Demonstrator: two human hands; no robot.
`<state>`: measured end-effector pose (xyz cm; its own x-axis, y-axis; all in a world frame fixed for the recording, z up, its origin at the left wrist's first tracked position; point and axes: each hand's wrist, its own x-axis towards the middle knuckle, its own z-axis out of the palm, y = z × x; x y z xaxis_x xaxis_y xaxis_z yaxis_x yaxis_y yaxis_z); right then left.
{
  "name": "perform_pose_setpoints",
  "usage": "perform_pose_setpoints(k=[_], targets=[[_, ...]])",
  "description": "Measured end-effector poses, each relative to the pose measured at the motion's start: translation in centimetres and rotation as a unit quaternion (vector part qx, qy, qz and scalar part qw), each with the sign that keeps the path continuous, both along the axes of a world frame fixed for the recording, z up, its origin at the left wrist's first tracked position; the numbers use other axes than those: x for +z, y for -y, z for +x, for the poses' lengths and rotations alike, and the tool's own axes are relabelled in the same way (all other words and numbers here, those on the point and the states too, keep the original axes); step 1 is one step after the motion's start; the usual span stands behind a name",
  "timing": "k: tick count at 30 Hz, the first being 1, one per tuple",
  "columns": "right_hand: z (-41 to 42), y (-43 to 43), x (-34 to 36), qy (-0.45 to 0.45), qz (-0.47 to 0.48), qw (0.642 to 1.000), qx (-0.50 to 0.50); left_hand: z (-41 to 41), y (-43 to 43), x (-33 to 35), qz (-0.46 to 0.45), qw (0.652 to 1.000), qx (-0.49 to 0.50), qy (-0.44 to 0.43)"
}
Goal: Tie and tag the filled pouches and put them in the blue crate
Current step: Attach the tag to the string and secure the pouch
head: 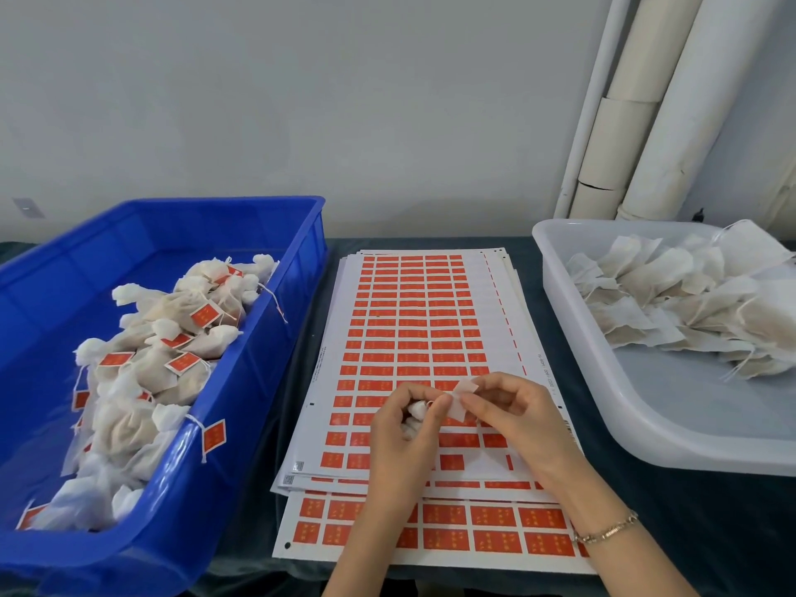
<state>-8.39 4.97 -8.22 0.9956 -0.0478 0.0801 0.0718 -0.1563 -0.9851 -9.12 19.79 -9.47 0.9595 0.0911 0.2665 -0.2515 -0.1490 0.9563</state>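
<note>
**A sticky tag, a small pouch, and what could go wrong**

The bench (689,532) carries everything; the blue crate (301,234) sits left of the sticker sheets (413,321), and the white tub (646,424) sits right of them. The tagged pouches (163,359) are heaped high in the crate; one hanging tag (214,436) dangles over the rim on the side next to the sheets, so I think a bump there could drag its pouch out. The untied pouches (672,295) wait in the tub.

Both hands are over the near part of the sheets. The left hand (400,441) has its fingers (424,394) curled round one small pouch (413,417); the right hand (517,420) pinches a tag (463,396) just beside it, white side up. The tag could stick to a finger, fold crooked, or land back on the sheets; the string could slip out before the tag shuts on it; a loose left grip could drop the pouch.

Some things are hard to see. The crate's near end and the tub's right end are cut off. The hands cover some stickers. Most of the pouch hides inside the left hand, so I cannot tell if it is tied. The string is too thin to follow, and the print on the stickers is too blurry to read.
</note>
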Motion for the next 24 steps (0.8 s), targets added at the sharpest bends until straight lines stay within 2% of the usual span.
perform_pose_setpoints(k=[10, 17, 24], targets=[[0.13, 0.13, -0.25, -0.012, -0.019, 1.000, -0.001, 0.22, -0.24, 0.11, -0.033, 0.999, 0.027, -0.022], [0.02, 0.27, -0.07, -0.011, -0.006, 1.000, 0.011, 0.07, 0.14, -0.28, 0.025, 0.999, 0.002, -0.022], [-0.11, 0.31, 0.18, -0.009, 0.019, 0.999, 0.034, 0.08, -0.02, 0.03, -0.001, 1.000, 0.014, -0.025]])
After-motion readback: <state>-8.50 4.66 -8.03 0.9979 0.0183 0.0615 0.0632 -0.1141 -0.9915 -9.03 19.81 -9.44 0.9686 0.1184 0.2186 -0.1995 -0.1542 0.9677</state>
